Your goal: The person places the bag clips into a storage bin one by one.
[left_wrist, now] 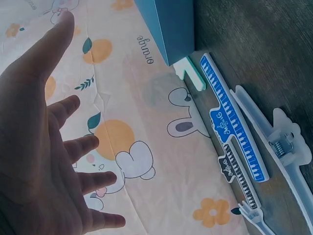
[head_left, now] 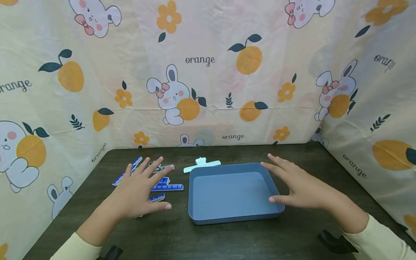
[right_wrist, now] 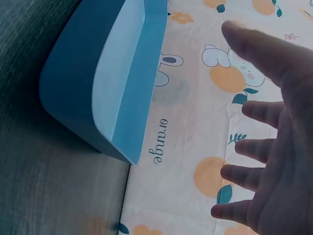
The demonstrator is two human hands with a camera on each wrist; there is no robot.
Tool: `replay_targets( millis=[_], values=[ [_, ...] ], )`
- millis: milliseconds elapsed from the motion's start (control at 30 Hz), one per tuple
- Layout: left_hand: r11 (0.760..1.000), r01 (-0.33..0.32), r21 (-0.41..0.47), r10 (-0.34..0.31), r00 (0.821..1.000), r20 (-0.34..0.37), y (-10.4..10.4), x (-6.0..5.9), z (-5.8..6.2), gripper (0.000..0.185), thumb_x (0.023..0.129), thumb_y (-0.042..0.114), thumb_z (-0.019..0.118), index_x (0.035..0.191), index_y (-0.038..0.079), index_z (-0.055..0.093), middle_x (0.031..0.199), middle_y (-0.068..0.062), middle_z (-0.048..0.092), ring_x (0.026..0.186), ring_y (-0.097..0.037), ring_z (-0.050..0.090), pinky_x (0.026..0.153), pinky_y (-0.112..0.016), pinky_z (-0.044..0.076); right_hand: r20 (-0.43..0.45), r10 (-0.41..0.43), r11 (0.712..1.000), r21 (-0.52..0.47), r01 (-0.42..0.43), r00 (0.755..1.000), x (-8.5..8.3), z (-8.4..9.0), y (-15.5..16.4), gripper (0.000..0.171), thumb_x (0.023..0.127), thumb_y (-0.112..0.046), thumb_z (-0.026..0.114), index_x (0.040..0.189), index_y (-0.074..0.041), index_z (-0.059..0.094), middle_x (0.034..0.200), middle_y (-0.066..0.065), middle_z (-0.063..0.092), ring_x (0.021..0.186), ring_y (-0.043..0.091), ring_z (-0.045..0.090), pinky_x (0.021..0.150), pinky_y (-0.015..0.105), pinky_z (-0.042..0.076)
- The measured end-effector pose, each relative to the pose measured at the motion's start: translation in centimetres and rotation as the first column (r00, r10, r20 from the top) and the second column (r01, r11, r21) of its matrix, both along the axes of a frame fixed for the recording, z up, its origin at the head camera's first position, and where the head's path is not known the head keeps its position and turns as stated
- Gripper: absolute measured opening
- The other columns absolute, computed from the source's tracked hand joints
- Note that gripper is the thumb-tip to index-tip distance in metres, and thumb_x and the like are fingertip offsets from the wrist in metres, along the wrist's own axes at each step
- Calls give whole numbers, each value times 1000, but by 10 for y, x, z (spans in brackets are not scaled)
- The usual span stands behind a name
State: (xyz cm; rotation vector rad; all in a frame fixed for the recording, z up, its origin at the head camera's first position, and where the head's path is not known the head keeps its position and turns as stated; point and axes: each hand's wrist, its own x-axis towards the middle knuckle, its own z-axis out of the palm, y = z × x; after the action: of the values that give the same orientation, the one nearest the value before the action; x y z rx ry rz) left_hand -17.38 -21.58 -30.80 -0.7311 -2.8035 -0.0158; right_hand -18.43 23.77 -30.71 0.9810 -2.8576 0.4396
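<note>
An empty blue tray (head_left: 227, 193) sits mid-table. Left of it lie several ruler-shaped clips: a long blue one (head_left: 125, 170), a blue one (head_left: 169, 186), a short blue piece (head_left: 157, 197), a pale one (head_left: 164, 167) and a mint one (head_left: 201, 164) at the tray's far edge. My left hand (head_left: 146, 184) is spread flat over these clips and holds nothing. In the left wrist view its fingers (left_wrist: 73, 147) stand apart from the blue clip (left_wrist: 234, 122) and white clip (left_wrist: 279, 142). My right hand (head_left: 286, 180) is spread over the tray's right rim; the right wrist view shows it (right_wrist: 274, 137) clear of the tray (right_wrist: 98, 83).
The dark wooden table (head_left: 227, 242) is walled on three sides by a printed cloth (head_left: 208, 72) with rabbits and oranges. Two black objects (head_left: 334, 242) sit at the near edge. Bare table shows in front of the tray and to its right.
</note>
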Motion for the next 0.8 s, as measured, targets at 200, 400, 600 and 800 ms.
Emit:
replay_targets(
  millis=[200,400,600,800],
  values=[
    [1000,2,28,-2,1000,4,-2,-1,0,95,74,84,51,153,34,32,158,-11,27,140,-47,24,99,-78,14,-21,-12,999,-50,11,1000,-3,-5,5,86,83,-50,73,152,-16,34,158,17,23,137,42,30,96,63,39],
    [999,4,53,-4,1000,-7,-4,-1,0,95,73,82,54,152,32,34,157,-12,29,139,-48,25,98,-78,16,-33,-48,997,-70,45,998,-6,-6,8,78,84,-38,77,148,-12,40,156,20,26,136,44,31,97,63,37],
    [996,1,86,0,1000,-13,-6,-2,-1,96,72,81,58,150,30,38,155,-14,32,138,-49,27,97,-78,17,-55,-60,994,-92,55,997,-10,-9,9,74,84,-32,78,145,-8,44,153,23,30,135,46,33,97,65,35],
    [993,-2,115,1,1000,8,-11,-4,-3,96,73,80,59,150,26,40,154,-14,33,139,-46,28,98,-77,20,8,-71,987,-142,72,997,-15,-13,10,71,84,-27,77,143,-5,45,150,24,33,133,46,35,97,64,37]
  ],
)
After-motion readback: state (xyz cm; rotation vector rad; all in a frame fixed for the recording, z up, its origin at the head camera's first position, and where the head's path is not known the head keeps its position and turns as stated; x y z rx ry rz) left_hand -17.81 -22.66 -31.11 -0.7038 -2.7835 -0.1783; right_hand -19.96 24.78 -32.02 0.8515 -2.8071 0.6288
